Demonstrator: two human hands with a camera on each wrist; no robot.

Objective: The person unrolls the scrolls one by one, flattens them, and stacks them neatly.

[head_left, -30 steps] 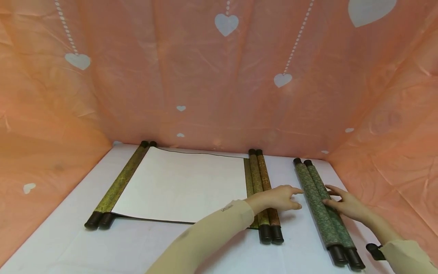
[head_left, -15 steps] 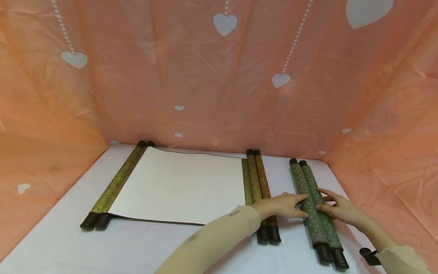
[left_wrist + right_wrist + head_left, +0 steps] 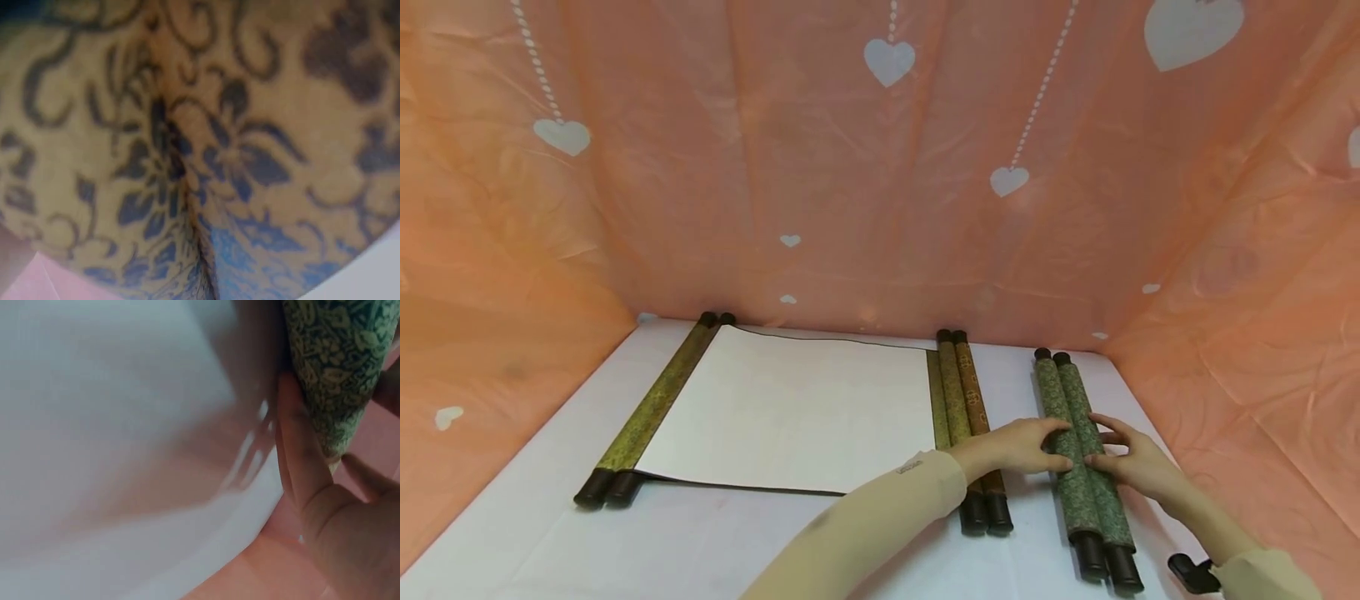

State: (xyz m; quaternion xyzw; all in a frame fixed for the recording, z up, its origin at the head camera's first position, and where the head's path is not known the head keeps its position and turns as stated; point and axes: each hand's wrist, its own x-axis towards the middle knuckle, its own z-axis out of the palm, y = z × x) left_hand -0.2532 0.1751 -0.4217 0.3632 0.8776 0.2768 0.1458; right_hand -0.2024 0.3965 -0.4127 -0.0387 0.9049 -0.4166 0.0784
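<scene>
On the right of the table lies a green patterned scroll (image 3: 1075, 492), rolled from both ends into two rolls side by side with dark end knobs. My left hand (image 3: 1011, 446) touches its left roll with the thumb and index finger spread apart. From the other side my right hand (image 3: 1138, 462) rests its fingertips and thumb against the right roll. In the right wrist view, fairly straight fingers (image 3: 303, 444) lie along the side of the green scroll (image 3: 337, 369). My left forearm crosses a yellow-brown scroll (image 3: 951, 392), whose patterned rolls (image 3: 250, 150) fill the left wrist view.
The yellow-brown scroll is partly unrolled, with a white sheet (image 3: 797, 408) between its rolled left end (image 3: 651, 408) and its right rolls. A white cloth covers the table (image 3: 700, 550). Orange curtains (image 3: 842, 183) with white hearts stand behind and at both sides.
The green scroll has slid left, its near end most, and stands closer to the yellow-brown one. My left hand has come onto its left roll; my right hand has moved left with it.
</scene>
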